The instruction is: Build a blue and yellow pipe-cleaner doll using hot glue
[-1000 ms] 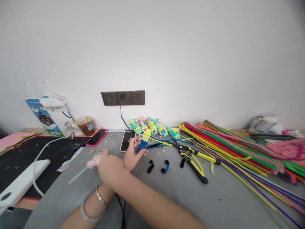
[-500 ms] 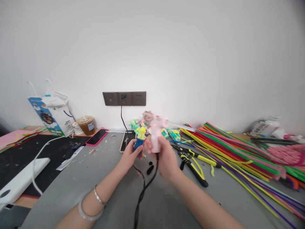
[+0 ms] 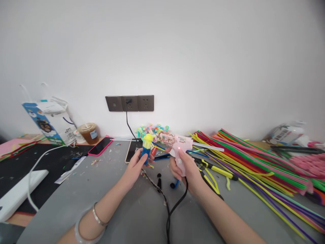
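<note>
Saw a black cord (image 3: 168,220) snaking over the gray surface (image 3: 122,213) at 6 o'clock. Held a little blue and yellow doll (image 3: 146,149) upright in the left hand (image 3: 134,167), grip wrapped tight around its blue body. Held a pink glue gun (image 3: 181,150) in the right hand (image 3: 188,171), grip squeezed on the handle, nose turned toward 9 o'clock, near the doll. Found bright fuzzy sticks (image 3: 254,159) at 3 o'clock. Spotted a wall socket (image 3: 129,103) far back at 12 o'clock.

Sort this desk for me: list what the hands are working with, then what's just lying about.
In hand: left hand holds blue-and-yellow figure; right hand holds pink glue gun, black cord trailing.
Lying about: pliers, pipe cleaners, pink phone, drink cup, paper bag.
</note>
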### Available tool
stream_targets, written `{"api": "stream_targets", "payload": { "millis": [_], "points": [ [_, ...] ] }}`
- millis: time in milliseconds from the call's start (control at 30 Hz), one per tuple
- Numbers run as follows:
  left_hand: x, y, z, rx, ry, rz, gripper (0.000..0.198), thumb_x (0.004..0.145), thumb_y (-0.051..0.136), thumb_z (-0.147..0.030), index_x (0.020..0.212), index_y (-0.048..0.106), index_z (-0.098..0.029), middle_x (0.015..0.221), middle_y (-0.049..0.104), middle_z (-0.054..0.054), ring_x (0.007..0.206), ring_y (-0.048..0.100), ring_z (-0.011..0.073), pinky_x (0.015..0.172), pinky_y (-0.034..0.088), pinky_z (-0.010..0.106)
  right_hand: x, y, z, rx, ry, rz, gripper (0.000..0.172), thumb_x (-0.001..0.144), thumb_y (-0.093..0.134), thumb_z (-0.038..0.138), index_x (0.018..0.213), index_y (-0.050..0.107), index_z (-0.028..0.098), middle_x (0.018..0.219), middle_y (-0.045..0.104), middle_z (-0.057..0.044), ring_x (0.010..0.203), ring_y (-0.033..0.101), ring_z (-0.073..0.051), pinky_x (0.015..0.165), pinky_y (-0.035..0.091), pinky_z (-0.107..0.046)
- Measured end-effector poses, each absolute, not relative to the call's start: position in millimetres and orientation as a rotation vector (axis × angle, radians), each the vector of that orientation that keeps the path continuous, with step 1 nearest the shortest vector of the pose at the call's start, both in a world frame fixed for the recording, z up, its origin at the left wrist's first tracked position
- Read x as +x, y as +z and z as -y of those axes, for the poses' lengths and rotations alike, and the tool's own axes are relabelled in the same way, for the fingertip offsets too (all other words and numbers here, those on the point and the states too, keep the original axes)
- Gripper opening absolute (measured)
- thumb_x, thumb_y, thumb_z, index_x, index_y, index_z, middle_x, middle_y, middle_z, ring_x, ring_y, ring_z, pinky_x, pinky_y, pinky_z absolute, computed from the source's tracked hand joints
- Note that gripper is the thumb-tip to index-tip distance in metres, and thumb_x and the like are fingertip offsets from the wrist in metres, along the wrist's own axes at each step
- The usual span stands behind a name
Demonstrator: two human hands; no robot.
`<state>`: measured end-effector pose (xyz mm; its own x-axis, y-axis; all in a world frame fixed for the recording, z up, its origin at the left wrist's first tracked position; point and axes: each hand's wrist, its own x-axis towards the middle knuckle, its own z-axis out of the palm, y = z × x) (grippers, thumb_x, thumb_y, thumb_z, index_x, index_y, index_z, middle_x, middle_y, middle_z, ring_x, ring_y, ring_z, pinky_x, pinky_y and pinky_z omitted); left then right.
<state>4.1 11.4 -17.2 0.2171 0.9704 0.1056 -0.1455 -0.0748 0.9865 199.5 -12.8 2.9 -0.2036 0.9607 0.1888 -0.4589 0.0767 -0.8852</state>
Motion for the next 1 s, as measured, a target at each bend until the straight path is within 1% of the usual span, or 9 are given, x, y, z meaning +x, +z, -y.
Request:
{"api": "stream_targets", "payload": {
  "millis": [133, 267, 533, 733, 1000],
  "points": [
    [3.4, -17.4, -12.2, 1.314, 1.16, -0.926, 0.037, 0.087, 0.065, -0.051, 0.103, 0.057, -0.018, 0.098, 0.068, 0.005, 0.086, 0.068, 0.0176, 0.069, 0.052, 0.025, 197.5, 0.6, 14.6, -0.58, 1.492, 1.117, 0.043, 0.089, 0.055, 0.061, 0.097, 0.056, 0.018, 0.043, 0.037, 0.012, 0.032, 0.024, -0.006, 0.036, 0.019, -0.02],
    [3.6, -17.3, -13.2, 1.337, 1.157, -0.954, 0.041, 0.085, 0.067, -0.052, 0.105, 0.056, -0.018, 0.098, 0.069, 0.005, 0.083, 0.069, 0.0169, 0.068, 0.053, 0.025, 196.6, -0.1, 15.5, -0.587, 1.495, 1.154, 0.046, 0.086, 0.058, 0.063, 0.092, 0.055, 0.018, 0.043, 0.036, 0.012, 0.031, 0.024, -0.005, 0.034, 0.018, -0.019],
    [4.4, -14.2, -11.8, 1.361, 1.148, -0.987, 0.044, 0.082, 0.067, -0.054, 0.105, 0.055, -0.018, 0.095, 0.07, 0.005, 0.079, 0.069, 0.0174, 0.065, 0.053, 0.025, 196.4, -1.0, 17.8, -0.66, 1.505, 1.193, 0.047, 0.084, 0.059, 0.064, 0.093, 0.053, 0.018, 0.043, 0.037, 0.013, 0.03, 0.025, -0.005, 0.034, 0.019, -0.019],
    [4.8, -12.8, -12.1, 1.375, 1.148, -0.991, 0.045, 0.082, 0.067, -0.055, 0.105, 0.056, -0.018, 0.096, 0.071, 0.006, 0.079, 0.07, 0.0188, 0.066, 0.052, 0.026, 196.1, 0.4, 18.6, -0.689, 1.502, 1.196, 0.047, 0.083, 0.06, 0.064, 0.093, 0.053, 0.018, 0.042, 0.036, 0.013, 0.031, 0.025, -0.004, 0.034, 0.02, -0.019],
    [4.3, -14.9, -12.6, 1.404, 1.152, -0.982, 0.045, 0.083, 0.066, -0.055, 0.106, 0.055, -0.018, 0.095, 0.07, 0.006, 0.078, 0.069, 0.0182, 0.065, 0.052, 0.026, 197.2, 0.4, 17.7, -0.695, 1.506, 1.204, 0.047, 0.083, 0.06, 0.064, 0.092, 0.051, 0.019, 0.042, 0.036, 0.013, 0.031, 0.025, -0.005, 0.034, 0.021, -0.019]
  ]
}}
